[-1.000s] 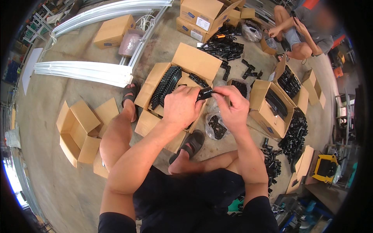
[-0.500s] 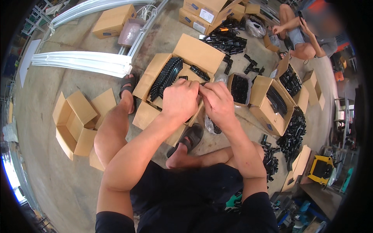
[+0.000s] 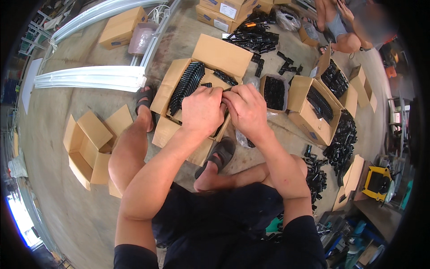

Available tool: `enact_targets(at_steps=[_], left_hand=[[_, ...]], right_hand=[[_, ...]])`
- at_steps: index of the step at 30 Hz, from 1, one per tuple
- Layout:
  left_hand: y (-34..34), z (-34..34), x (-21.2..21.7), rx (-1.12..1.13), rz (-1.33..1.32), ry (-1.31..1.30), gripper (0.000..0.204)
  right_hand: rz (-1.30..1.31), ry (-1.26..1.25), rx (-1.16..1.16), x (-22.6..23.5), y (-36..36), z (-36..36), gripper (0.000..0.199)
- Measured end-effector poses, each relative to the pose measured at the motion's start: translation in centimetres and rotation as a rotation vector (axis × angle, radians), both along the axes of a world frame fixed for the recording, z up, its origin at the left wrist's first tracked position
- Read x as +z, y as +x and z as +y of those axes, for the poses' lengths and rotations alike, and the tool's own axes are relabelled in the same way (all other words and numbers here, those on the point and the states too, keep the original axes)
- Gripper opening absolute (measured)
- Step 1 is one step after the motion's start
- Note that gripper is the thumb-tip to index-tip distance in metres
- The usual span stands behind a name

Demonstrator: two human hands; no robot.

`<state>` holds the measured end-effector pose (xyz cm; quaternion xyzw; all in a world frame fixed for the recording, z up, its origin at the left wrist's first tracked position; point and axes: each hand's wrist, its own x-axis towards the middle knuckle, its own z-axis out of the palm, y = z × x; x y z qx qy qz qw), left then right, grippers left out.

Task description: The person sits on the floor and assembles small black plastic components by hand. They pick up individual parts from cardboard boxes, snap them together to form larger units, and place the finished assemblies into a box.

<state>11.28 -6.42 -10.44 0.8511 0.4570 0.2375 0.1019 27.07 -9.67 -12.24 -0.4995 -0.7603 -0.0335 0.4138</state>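
My left hand [image 3: 202, 110] and my right hand [image 3: 245, 107] meet above the near right part of an open cardboard box [image 3: 221, 50]. Fingers of both hands are curled tightly around a small black part, mostly hidden between them. Inside the box, a row of black plastic parts [image 3: 187, 87] stands closely stacked along the left side. A few more black parts [image 3: 225, 77] lie loose at its far right. A small open box [image 3: 274, 93] of black pieces is just right of my right hand.
Two more open boxes [image 3: 309, 127] with black parts stand to the right, beside a heap of black parts [image 3: 341, 139]. An opened carton [image 3: 92, 150] lies left of my leg. White metal rails [image 3: 89, 78] lie at far left. Another person [image 3: 345, 38] sits at far right.
My hands stay together over the box, with the fingers shifting slightly around the black part. The whole view has tilted a little.
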Motion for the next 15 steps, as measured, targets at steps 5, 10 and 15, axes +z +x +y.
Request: enact_targets(at_steps=[5, 10, 15], left_hand=[[0.4, 0.0, 0.6, 0.031, 0.011, -0.038, 0.025], [0.7, 0.1, 0.3, 0.025, 0.026, -0.056, 0.024], [0.8, 0.1, 0.0, 0.041, -0.006, -0.033, 0.024]], right_hand=[[0.084, 0.033, 0.002, -0.3, 0.3, 0.3, 0.025], [0.045, 0.006, -0.008, 0.5, 0.4, 0.3, 0.023], [-0.002, 0.001, -0.037, 0.3, 0.3, 0.4, 0.021]])
